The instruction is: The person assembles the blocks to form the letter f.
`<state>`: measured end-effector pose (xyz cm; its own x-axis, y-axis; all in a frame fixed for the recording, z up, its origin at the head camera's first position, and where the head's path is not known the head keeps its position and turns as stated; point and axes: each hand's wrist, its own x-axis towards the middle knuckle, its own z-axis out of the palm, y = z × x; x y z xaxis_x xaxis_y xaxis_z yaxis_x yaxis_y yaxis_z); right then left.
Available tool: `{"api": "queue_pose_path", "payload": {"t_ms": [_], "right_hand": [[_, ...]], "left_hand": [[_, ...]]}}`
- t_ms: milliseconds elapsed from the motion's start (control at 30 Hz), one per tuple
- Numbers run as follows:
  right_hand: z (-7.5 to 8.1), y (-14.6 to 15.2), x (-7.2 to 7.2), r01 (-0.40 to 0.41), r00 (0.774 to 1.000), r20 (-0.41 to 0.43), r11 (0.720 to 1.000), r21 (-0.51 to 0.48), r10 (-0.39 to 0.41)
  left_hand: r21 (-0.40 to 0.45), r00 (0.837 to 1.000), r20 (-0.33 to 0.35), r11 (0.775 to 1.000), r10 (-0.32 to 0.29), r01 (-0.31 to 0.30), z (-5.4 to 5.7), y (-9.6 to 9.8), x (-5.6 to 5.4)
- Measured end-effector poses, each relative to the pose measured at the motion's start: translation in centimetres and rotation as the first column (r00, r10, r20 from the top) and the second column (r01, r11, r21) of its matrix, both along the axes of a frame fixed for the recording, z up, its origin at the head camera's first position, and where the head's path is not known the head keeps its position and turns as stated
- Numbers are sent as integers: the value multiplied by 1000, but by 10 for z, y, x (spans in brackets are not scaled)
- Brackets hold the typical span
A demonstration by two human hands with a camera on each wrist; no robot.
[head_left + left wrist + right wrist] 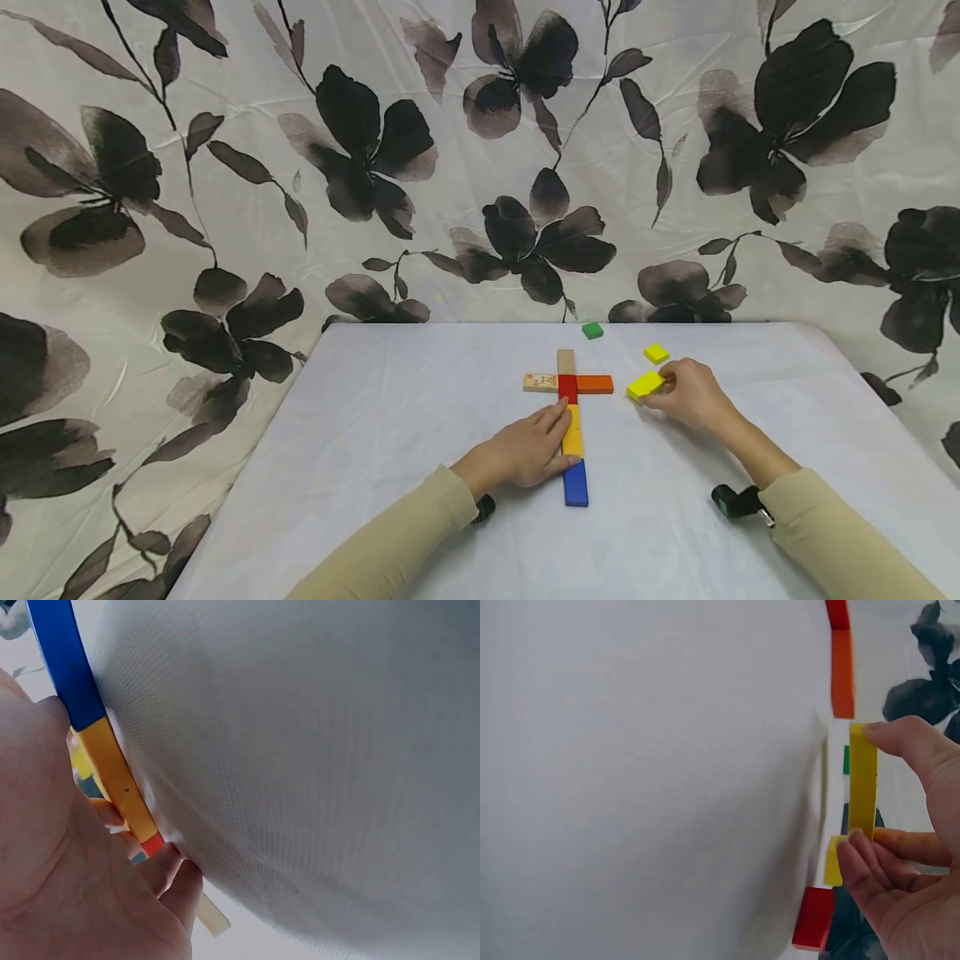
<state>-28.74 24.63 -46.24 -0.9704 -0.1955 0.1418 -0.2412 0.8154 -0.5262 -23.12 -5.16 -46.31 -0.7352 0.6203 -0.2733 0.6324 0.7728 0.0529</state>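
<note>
A cross of flat blocks lies on the white table: a blue block (576, 484), an orange-yellow block (573, 433), a red block (567, 388), a plain wooden block (566, 362), an orange block (595, 384) and a printed wooden block (540, 382). My left hand (528, 446) rests along its lower left side, fingertips at the red block and thumb by the blue and orange-yellow joint. To the right, my right hand (693, 396) pinches a yellow block (862, 780) by its two ends, between thumb and fingers.
A smaller yellow block (656, 354) lies just beyond my right hand. Farther back, a green block (592, 331) sits near the table's far edge. The right wrist view also shows a loose red block (814, 919). Behind the table hangs a flowered cloth (450, 167).
</note>
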Motion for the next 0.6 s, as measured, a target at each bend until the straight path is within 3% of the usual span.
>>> {"api": "queue_pose_path", "payload": {"t_ms": [333, 600], "right_hand": [[5, -5, -13, 14, 997, -71, 998, -58, -18], [5, -18, -31, 40, 999, -18, 994, -100, -42]], "left_hand": [[-5, 1000, 0, 1000, 0, 0, -3, -1, 0], [-14, 1000, 10, 1000, 8, -8, -3, 0, -1]]}}
